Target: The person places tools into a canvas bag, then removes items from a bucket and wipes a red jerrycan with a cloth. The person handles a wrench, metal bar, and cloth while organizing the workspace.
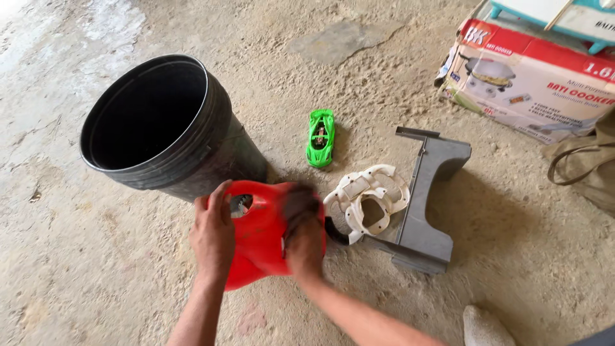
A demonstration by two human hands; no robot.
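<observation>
Red plastic shell [259, 234] held in both hands, low over the concrete floor [96, 269].

Left hand [213, 236] grips the shell's left edge, fingers wrapped over it beside a cut-out opening. Right hand [303, 240] lies on the shell's right side, blurred; its grip looks pressed to the plastic, though I cannot tell if the fingers are closed around it. Black bucket [166, 128] lies tipped just behind the shell, mouth open toward the camera. White plastic frame [368, 195] sits just right of the shell, against a grey overturned stool [429, 198]. Green toy car [320, 138] stands further back, apart. Cardboard box [532, 83] far right, tan bag [586, 170] beside it.
</observation>
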